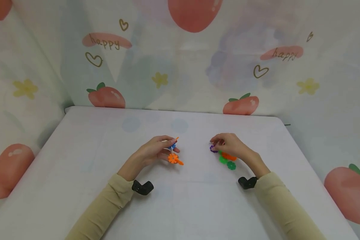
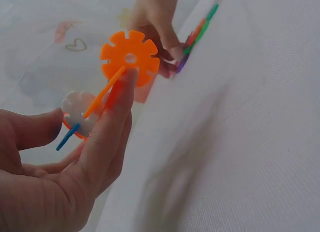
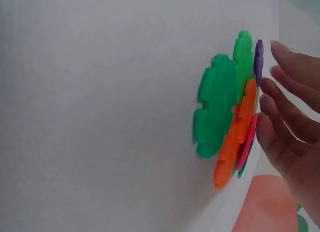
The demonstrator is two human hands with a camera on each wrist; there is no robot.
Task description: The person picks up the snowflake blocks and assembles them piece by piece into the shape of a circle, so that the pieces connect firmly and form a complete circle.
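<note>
Beige-sleeved hands (image 1: 156,149) (image 1: 231,145) angled inward; left gripping linked discs (image 1: 173,158).

There are two hands (image 1: 156,150) (image 1: 231,145), two sleeves (image 1: 103,205) (image 1: 283,205), one purple disc (image 3: 258,63).

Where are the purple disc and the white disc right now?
Purple disc (image 3: 258,62): right wrist view, middle of its visible edge.
White disc (image 2: 75,107): left wrist view, its face, left of the middle.

Dim, flat light. Left wrist view: soft-edged shadow (image 2: 175,174) on tabletop (image 2: 270,142), lower centre. Right wrist view: left edge darker.
</note>
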